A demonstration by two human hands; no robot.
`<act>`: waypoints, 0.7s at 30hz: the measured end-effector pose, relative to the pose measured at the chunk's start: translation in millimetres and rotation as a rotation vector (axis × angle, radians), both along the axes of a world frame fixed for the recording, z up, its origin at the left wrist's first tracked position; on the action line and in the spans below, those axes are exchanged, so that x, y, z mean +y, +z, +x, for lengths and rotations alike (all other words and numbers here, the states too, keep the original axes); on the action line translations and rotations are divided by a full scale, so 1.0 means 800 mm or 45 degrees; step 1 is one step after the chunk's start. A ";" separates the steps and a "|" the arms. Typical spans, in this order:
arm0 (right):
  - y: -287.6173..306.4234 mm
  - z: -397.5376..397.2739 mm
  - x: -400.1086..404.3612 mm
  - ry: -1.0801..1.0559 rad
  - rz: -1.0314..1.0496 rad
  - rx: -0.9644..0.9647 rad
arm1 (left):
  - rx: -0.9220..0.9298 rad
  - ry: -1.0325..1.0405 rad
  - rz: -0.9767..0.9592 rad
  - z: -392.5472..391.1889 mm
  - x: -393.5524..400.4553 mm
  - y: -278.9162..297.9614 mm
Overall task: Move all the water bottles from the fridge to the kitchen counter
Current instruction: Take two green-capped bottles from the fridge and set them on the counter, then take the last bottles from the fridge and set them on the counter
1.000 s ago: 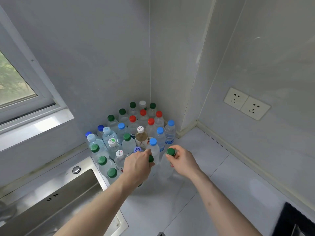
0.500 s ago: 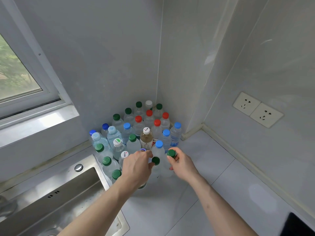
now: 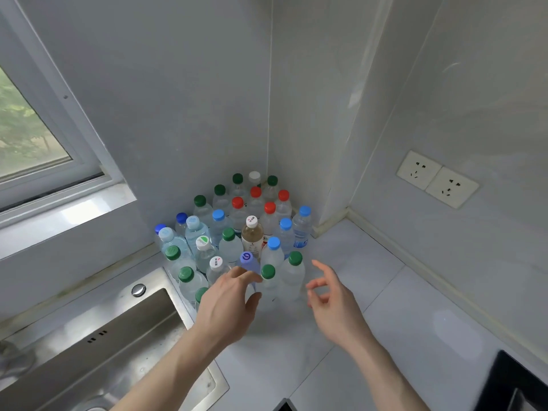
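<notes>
A crowd of water bottles (image 3: 237,232) stands upright in the back corner of the worktop (image 3: 385,307), packed against both walls, caps green, red, blue and white. Two green-capped bottles stand at the front of the group: one (image 3: 268,284) just beside the left hand (image 3: 228,304), the other (image 3: 293,274) between the two hands. Both hands hover with fingers loose and spread, gripping nothing; the right hand (image 3: 332,304) is apart from the bottles. A steel sink (image 3: 98,345) lies along the worktop's left edge, touching the nearest bottles.
</notes>
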State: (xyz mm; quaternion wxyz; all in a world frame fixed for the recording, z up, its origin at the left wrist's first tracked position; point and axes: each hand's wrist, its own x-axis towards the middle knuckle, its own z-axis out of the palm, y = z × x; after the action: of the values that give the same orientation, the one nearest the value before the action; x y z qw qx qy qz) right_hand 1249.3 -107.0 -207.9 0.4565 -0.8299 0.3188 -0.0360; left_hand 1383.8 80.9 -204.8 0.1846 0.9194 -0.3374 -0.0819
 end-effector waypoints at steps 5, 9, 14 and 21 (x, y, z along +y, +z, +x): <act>0.021 -0.054 0.008 -0.038 -0.004 -0.027 | 0.005 -0.153 -0.013 -0.019 -0.010 0.021; 0.041 -0.106 0.011 -0.125 0.004 -0.082 | -0.010 -0.285 -0.096 -0.049 -0.037 0.045; 0.066 -0.190 0.018 -0.326 -0.035 -0.128 | 0.013 -0.552 -0.202 -0.110 -0.079 0.073; 0.097 -0.361 0.063 -0.695 -0.127 -0.129 | 0.061 -0.893 -0.234 -0.230 -0.105 0.086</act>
State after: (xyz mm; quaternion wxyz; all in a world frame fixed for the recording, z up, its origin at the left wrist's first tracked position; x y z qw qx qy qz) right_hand 960.8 -57.0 -130.6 0.4041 -0.7319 0.5049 -0.2147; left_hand 1199.7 -3.2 -135.7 0.2351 0.7251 -0.6338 -0.1310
